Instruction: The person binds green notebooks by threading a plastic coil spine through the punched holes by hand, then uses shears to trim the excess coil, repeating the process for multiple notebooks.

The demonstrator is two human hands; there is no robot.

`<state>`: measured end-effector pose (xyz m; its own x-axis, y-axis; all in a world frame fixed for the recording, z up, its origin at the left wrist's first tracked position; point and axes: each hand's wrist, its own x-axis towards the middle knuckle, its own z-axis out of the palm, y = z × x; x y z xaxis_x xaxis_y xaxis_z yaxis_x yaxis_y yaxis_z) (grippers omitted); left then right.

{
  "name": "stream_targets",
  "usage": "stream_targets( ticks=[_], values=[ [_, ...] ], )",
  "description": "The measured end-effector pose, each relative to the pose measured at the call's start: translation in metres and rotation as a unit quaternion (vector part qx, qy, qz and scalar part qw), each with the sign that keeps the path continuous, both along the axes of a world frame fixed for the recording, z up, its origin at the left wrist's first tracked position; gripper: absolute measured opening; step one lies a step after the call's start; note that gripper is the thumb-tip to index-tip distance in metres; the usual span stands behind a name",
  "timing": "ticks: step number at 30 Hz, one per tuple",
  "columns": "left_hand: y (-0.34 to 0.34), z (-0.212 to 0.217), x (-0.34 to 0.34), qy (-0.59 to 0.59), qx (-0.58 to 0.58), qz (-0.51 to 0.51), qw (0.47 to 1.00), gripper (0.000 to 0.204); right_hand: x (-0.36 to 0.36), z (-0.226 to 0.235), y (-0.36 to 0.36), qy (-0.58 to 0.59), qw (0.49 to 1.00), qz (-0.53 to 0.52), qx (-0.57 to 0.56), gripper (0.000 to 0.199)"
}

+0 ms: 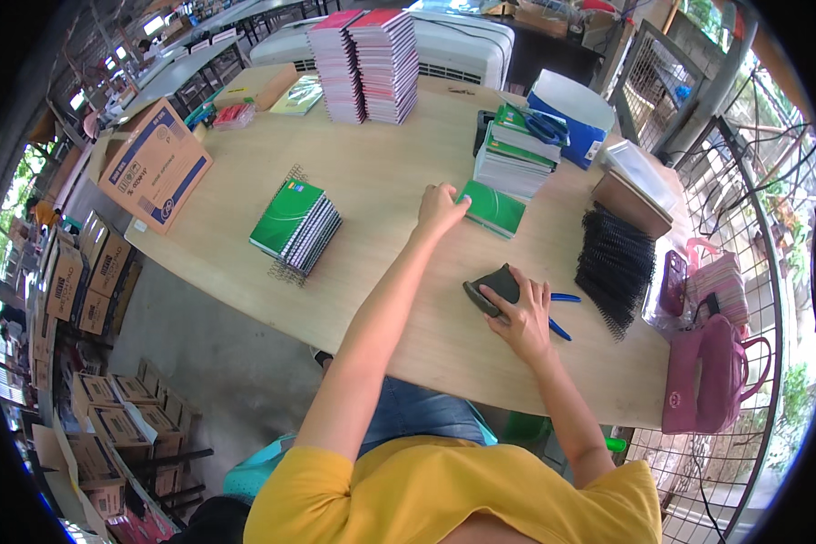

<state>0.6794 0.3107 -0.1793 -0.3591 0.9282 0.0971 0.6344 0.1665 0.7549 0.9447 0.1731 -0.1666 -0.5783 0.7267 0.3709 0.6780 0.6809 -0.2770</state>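
My left hand [440, 212] reaches forward, fingers curled, with the thumb at the left edge of a small green-covered notebook [494, 210]. That notebook lies in front of a stack of similar green notebooks [512, 170]. My right hand [521, 319] is wrapped over a dark grey, rounded block-like object [497, 288] resting on the table; its exact kind I cannot make out. Just right of that hand lie blue-handled pliers [562, 328], their head hidden behind the fingers. To the left stands a pile of green spiral notebooks [292, 218] with wire coils sticking out.
Tall stacks of red-covered notebooks [385, 68] stand at the table's far side. A cardboard box [159, 168] sits at the left edge. Black spiral coils [615, 267], a blue-and-white container [571, 113] and a maroon bag [703, 381] line the right. Blue-handled scissors [546, 127] top the green stack.
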Motion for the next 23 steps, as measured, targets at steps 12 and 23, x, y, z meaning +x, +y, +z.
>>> stream_targets(
  ticks=[12,23],
  values=[
    [0.042,-0.004,-0.043,0.097,0.042,0.048,0.993,0.068,0.022,-0.010,0.021,0.072,0.997,-0.008,0.004,0.072],
    [-0.198,0.005,0.041,-0.020,0.320,-0.175,0.931,0.077,-0.001,-0.004,0.009,0.432,0.784,0.107,-0.431,0.064]
  ],
)
